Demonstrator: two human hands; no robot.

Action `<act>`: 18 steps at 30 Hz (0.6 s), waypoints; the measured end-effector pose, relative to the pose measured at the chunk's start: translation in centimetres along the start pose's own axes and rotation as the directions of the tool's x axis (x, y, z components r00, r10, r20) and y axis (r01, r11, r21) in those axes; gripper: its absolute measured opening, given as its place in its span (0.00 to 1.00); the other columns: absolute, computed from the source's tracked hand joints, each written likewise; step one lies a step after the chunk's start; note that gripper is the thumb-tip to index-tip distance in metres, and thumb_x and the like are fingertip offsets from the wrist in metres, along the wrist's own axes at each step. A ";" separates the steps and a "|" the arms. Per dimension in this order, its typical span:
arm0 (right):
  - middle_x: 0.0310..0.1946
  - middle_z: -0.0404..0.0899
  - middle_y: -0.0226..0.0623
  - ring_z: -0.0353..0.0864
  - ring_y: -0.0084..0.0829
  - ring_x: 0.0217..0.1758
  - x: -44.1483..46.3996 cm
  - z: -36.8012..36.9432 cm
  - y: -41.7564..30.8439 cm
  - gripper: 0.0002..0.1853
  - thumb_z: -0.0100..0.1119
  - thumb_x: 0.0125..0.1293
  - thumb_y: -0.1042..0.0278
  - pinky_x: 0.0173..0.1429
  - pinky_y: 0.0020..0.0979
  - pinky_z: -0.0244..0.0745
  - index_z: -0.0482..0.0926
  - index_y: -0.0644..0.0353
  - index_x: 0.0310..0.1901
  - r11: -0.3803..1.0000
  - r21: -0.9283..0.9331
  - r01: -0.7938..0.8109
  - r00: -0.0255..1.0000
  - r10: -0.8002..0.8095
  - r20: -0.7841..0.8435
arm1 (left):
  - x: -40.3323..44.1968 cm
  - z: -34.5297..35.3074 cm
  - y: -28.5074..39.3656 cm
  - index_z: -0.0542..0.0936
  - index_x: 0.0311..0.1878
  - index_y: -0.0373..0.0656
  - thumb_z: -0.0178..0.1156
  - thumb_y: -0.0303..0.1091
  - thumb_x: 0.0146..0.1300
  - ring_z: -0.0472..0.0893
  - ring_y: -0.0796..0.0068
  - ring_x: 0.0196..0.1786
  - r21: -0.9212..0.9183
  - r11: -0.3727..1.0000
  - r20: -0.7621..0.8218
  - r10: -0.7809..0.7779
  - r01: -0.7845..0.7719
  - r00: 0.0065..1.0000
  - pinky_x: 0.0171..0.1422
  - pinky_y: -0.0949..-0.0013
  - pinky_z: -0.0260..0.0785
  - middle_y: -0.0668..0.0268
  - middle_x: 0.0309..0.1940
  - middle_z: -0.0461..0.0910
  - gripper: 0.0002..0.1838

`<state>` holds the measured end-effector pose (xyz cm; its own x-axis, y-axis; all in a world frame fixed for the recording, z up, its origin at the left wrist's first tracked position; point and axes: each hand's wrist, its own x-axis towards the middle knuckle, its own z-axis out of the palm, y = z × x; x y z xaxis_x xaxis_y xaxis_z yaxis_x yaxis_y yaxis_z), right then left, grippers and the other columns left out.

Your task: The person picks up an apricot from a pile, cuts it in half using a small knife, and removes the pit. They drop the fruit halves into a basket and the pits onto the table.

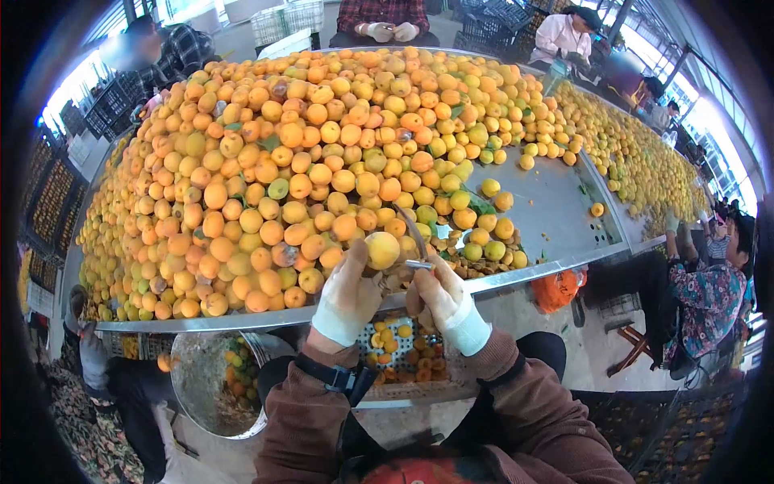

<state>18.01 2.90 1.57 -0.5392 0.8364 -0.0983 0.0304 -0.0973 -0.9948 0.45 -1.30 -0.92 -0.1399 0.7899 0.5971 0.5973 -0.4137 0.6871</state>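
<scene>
My left hand, in a pale glove with a white cuff, holds a yellow-orange apricot with its fingers round the lower side. A small knife is gripped in my gloved right hand; its thin curved blade points up and away, just right of the apricot. Both hands are close together over the near edge of a metal table. Behind them rises a large heap of apricots. Below my hands, a perforated crate holds apricot pieces and fruit.
A metal bucket with some fruit stands at the lower left. An orange bag hangs under the table edge at right. Several people sit around the table, one with gloved hands opposite me. Stacked crates are at far left.
</scene>
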 end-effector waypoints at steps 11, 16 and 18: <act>0.27 0.72 0.38 0.76 0.29 0.30 -0.9 -1.6 0.7 0.15 0.50 0.72 0.61 0.35 0.31 0.73 0.70 0.65 0.50 0.857 -0.374 0.353 0.931 -0.363 0.045 | 1.2 1.0 1.7 0.68 0.63 0.33 0.59 0.23 0.59 0.76 0.72 0.54 -0.549 0.629 0.261 -0.496 0.550 0.828 0.60 0.71 0.69 0.62 0.50 0.76 0.27; 0.26 0.71 0.34 0.72 0.22 0.28 -1.3 -1.0 1.2 0.14 0.48 0.73 0.61 0.31 0.27 0.69 0.70 0.66 0.47 0.905 -0.316 0.284 0.950 -0.310 -0.035 | 0.6 1.8 2.6 0.63 0.68 0.35 0.60 0.26 0.62 0.77 0.74 0.54 -0.676 0.608 0.216 -0.377 0.416 0.901 0.57 0.71 0.72 0.61 0.56 0.73 0.31; 0.26 0.72 0.34 0.71 0.22 0.27 -1.4 -1.3 1.5 0.14 0.48 0.72 0.61 0.31 0.26 0.69 0.70 0.66 0.47 0.968 -0.171 0.182 0.977 -0.198 -0.081 | 1.0 1.2 3.5 0.64 0.68 0.37 0.61 0.27 0.61 0.76 0.73 0.55 -0.580 0.691 0.215 -0.380 0.431 0.900 0.58 0.70 0.71 0.61 0.56 0.73 0.31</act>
<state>19.90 2.25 0.15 -0.4642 0.8802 0.0987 0.0754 0.1503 -0.9858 3.36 -1.37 1.58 -0.1829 0.9652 0.1869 -0.1053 -0.2082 0.9724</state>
